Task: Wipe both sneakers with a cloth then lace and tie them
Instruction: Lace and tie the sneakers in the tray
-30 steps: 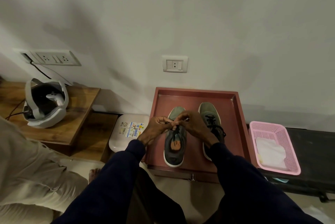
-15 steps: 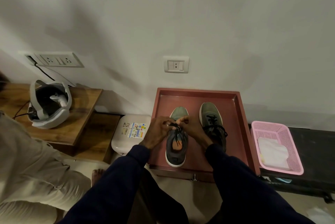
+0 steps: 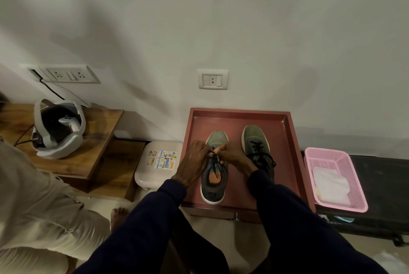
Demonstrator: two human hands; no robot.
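We're working the left-side sneaker [image 3: 214, 181] now. It's sitting in the red tray [image 3: 241, 116], toe toward the wall, with the right-side sneaker [image 3: 254, 140] beside it and not touching. Both hands are meeting over the front of its lacing. The left hand [image 3: 194, 163] is curling its grip in and pinching the black lace [image 3: 214, 161]. The right hand [image 3: 234, 156] is pinching the same lace from the other side, so neither grip is spread. We can't tell whether we're feeding an eyelet or pulling a crossing tight, as the fingers are covering that spot. The orange insole is showing through the open mouth, so we're judging this shoe as only partly laced, with the collar end left to do and no bow yet. The right-side sneaker is showing black lace crossing up its tongue and loose loops hanging near its collar. We're reading it as laced and probably tied, but the knot is too small to confirm. The white cloth [image 3: 330, 185] is lying in the pink basket [image 3: 358, 183] on the dark surface [image 3: 385, 176] right of the tray, well apart from both hands, so we're assuming wiping is done on both shoes. Overall we're judging the job as well past halfway, and we're leaving for later the rest of this lacing, its bow and a check of the other knot.
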